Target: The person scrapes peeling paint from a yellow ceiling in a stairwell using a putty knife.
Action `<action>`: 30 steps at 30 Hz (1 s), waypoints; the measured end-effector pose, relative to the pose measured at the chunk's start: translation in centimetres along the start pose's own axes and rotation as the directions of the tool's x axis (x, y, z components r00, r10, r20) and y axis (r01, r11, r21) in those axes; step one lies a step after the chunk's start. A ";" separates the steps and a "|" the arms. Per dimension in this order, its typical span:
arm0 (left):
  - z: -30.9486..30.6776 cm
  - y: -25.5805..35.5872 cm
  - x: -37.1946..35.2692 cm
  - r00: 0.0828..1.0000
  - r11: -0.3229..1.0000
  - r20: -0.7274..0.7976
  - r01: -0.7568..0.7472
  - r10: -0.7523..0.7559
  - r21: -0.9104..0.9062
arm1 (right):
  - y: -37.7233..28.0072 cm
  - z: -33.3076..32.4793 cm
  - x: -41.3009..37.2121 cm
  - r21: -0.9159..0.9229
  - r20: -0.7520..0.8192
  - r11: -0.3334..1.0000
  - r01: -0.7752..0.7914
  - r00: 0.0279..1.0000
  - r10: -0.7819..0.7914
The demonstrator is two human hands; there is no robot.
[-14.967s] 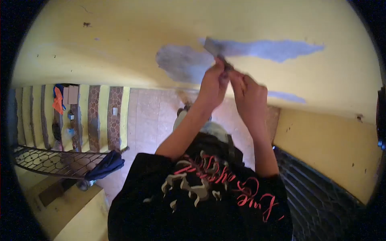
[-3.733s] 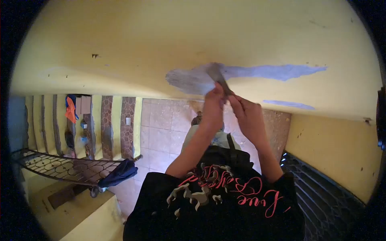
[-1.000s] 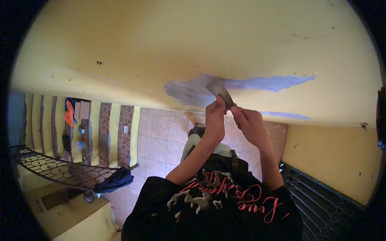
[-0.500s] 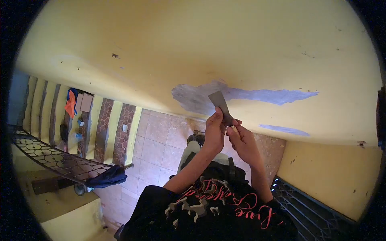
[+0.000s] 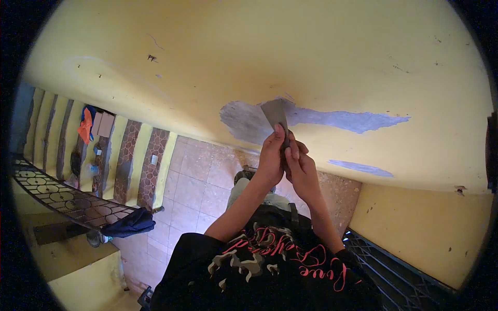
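A scraper (image 5: 275, 111) with a flat, flared grey blade points up toward the wall, its edge at the upper rim of a grey patch (image 5: 241, 120) where the yellow paint is gone. My left hand (image 5: 271, 158) is closed round it, thumb laid along the lower blade. Pressed close beside, my right hand (image 5: 302, 168) has its fingers curled over the handle end, most of which the hands hide. To the right, the bare patch runs on as a long strip, with a smaller grey patch (image 5: 361, 168) below it.
Steps with stone-patterned faces (image 5: 154, 165) descend at the left, holding an orange cloth (image 5: 85, 126). A metal railing (image 5: 62, 192) carries a dark blue cloth (image 5: 129, 223). Floor tiles (image 5: 189, 181) lie below me; a dark metal gate (image 5: 399, 267) is at lower right.
The scraper has moved slightly up and left, its blade now over the patch's top edge. My right hand has closed in against my left. The view has shifted a little.
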State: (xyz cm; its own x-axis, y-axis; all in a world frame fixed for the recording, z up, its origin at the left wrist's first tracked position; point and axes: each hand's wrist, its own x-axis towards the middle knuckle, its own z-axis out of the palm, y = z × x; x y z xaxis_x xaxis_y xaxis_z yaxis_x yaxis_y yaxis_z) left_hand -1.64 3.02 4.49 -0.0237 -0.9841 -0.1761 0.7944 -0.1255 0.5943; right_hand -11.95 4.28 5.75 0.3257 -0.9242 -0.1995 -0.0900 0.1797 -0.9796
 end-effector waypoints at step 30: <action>1.9 -1.3 2.1 0.990 0.974 0.110 -0.057 0.084 -0.221 | -2.3 -2.8 0.9 -0.250 -0.119 0.955 0.157 0.974 -0.192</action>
State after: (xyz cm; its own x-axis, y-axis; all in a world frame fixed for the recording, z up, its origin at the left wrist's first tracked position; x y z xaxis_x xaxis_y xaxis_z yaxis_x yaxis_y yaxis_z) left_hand -3.89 0.85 4.88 -0.0241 -0.9990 -0.0382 0.9089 -0.0378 0.4152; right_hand -14.06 2.10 7.92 0.2223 -0.9750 -0.0038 -0.2698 -0.0578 -0.9612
